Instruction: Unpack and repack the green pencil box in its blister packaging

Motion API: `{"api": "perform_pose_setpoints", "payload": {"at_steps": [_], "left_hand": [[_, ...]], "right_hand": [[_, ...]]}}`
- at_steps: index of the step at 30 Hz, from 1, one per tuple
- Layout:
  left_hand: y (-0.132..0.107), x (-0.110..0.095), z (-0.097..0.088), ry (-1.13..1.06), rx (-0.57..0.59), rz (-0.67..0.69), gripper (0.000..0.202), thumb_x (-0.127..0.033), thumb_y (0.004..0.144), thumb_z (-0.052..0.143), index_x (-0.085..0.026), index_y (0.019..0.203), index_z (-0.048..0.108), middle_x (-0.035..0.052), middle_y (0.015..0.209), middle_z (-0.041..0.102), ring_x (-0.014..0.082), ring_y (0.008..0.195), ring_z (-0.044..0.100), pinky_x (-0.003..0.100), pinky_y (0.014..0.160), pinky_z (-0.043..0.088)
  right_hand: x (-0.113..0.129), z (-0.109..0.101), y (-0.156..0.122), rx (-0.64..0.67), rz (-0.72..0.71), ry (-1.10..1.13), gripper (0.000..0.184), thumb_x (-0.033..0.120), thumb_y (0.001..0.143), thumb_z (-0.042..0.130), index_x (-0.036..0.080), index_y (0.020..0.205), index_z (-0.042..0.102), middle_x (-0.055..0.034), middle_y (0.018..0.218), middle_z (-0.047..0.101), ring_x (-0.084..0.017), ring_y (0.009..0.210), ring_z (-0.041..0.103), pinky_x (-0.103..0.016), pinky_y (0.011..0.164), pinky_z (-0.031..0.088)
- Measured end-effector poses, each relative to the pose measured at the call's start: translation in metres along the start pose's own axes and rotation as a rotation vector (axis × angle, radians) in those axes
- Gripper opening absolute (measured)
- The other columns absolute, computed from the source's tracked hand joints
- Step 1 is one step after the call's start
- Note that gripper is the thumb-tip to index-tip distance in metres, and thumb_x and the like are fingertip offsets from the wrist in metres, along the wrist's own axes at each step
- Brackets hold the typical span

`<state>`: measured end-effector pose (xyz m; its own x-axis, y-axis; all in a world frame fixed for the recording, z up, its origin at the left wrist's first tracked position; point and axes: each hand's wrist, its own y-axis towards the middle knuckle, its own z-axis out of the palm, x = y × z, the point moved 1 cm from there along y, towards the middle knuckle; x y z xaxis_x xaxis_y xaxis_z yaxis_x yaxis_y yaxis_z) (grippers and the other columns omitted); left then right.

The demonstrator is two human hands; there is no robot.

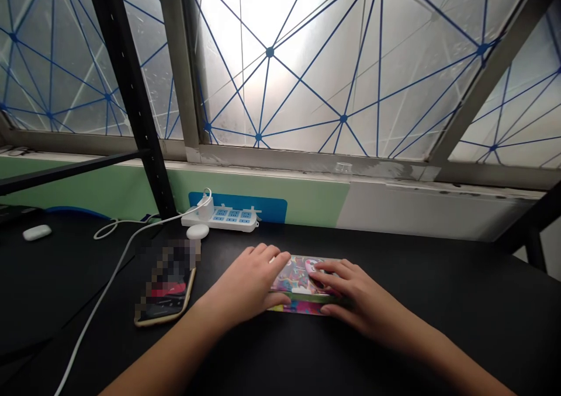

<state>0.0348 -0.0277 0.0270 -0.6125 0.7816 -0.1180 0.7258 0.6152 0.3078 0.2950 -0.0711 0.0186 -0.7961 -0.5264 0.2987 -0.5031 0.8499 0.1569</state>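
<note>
A flat printed case [302, 276], pink and multicoloured with a cartoon figure on top and a green band along its front side, lies on the black desk before me. Its exact kind is unclear. My left hand [258, 273] grips the left end, fingers over the top and thumb along the front. On the right end, my right hand [350, 291] has its fingers bent over the top, the thumb at the lower front edge. Both hands cover parts of the case.
Left of my hands lies a phone [169, 291] with a blurred screen. Behind it are a small white rounded item [197, 231] and a power strip [228, 218], its white cable [116, 267] crossing the desk. A black metal post [135, 98] rises at left.
</note>
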Motion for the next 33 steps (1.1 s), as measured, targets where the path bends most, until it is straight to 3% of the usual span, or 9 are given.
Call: {"api": "perform_pose_setpoints", "payload": {"at_steps": [4,8,13,16,19,23,27,29,33], "left_hand": [[0.000,0.015,0.012,-0.098,0.016,-0.065,0.091,-0.060,0.078,0.074,-0.023,0.150,0.034,0.0139,0.147,0.050,0.0327,0.135,0.044,0.050,0.111,0.033],[-0.001,0.018,0.017,-0.177,0.070,-0.122,0.085,-0.054,0.081,0.073,-0.024,0.151,0.035,0.0142,0.142,0.054,0.0332,0.129,0.050,0.050,0.107,0.037],[0.000,0.011,0.011,-0.098,-0.069,-0.042,0.092,-0.044,0.071,0.086,-0.028,0.148,0.038,0.0108,0.135,0.055,0.0312,0.125,0.049,0.050,0.110,0.035],[0.002,0.010,0.008,0.013,-0.136,-0.006,0.106,-0.051,0.064,0.089,-0.031,0.150,0.032,0.0099,0.133,0.055,0.0322,0.125,0.049,0.060,0.116,0.019],[0.004,0.014,0.003,0.106,-0.200,0.007,0.113,-0.064,0.062,0.085,-0.028,0.153,0.028,0.0119,0.132,0.055,0.0336,0.127,0.048,0.064,0.117,0.012],[0.002,0.019,-0.008,0.176,-0.294,-0.024,0.083,-0.062,0.076,0.076,-0.023,0.142,0.045,0.0137,0.138,0.055,0.0348,0.132,0.045,0.062,0.118,0.008],[0.000,0.013,-0.011,0.139,-0.092,0.007,0.034,-0.039,0.083,0.077,-0.023,0.109,0.062,0.0070,0.115,0.069,0.0287,0.109,0.063,0.055,0.113,0.027],[-0.002,0.010,-0.010,0.116,-0.017,0.004,0.033,-0.037,0.082,0.078,-0.022,0.107,0.062,0.0065,0.106,0.072,0.0278,0.099,0.068,0.051,0.107,0.037],[-0.004,0.008,-0.009,0.080,-0.013,-0.049,0.051,-0.057,0.076,0.078,-0.021,0.107,0.063,0.0091,0.099,0.073,0.0321,0.096,0.068,0.052,0.101,0.040]], "right_hand": [[0.004,0.005,0.002,-0.061,-0.039,-0.050,0.042,0.041,0.096,0.057,0.033,0.136,0.059,-0.0102,0.133,0.062,-0.031,0.116,0.058,-0.057,0.103,0.042],[0.001,0.001,0.007,-0.072,-0.051,0.003,0.040,0.045,0.094,0.058,0.031,0.131,0.063,-0.0093,0.126,0.066,-0.028,0.111,0.060,-0.052,0.102,0.045],[-0.021,-0.012,0.026,-0.101,0.083,-0.016,0.070,0.061,0.084,0.064,0.024,0.142,0.050,-0.0154,0.146,0.050,-0.035,0.133,0.045,-0.052,0.106,0.041],[-0.028,-0.020,0.040,-0.032,0.118,-0.047,0.077,0.066,0.074,0.071,0.021,0.135,0.056,-0.0145,0.130,0.062,-0.035,0.119,0.056,-0.050,0.100,0.045],[-0.020,-0.024,0.045,-0.134,0.096,-0.143,0.075,0.060,0.065,0.081,0.020,0.125,0.060,-0.0119,0.115,0.066,-0.032,0.104,0.060,-0.046,0.090,0.049],[0.007,-0.011,0.032,-0.364,-0.026,-0.400,0.053,0.043,0.077,0.076,0.017,0.120,0.058,-0.0144,0.109,0.065,-0.033,0.094,0.061,-0.047,0.080,0.050],[0.028,0.017,0.013,-0.462,-0.175,-0.554,0.023,0.020,0.093,0.051,0.017,0.114,0.060,-0.0145,0.107,0.071,-0.032,0.095,0.066,-0.048,0.082,0.051],[0.031,0.030,0.009,-0.457,-0.200,-0.549,0.028,0.015,0.094,0.045,0.018,0.116,0.062,-0.0150,0.117,0.071,-0.033,0.103,0.067,-0.048,0.086,0.052],[0.029,0.046,0.014,-0.336,-0.200,-0.452,0.035,0.019,0.094,0.047,0.021,0.126,0.062,-0.0131,0.129,0.067,-0.033,0.116,0.064,-0.052,0.095,0.053]]}}
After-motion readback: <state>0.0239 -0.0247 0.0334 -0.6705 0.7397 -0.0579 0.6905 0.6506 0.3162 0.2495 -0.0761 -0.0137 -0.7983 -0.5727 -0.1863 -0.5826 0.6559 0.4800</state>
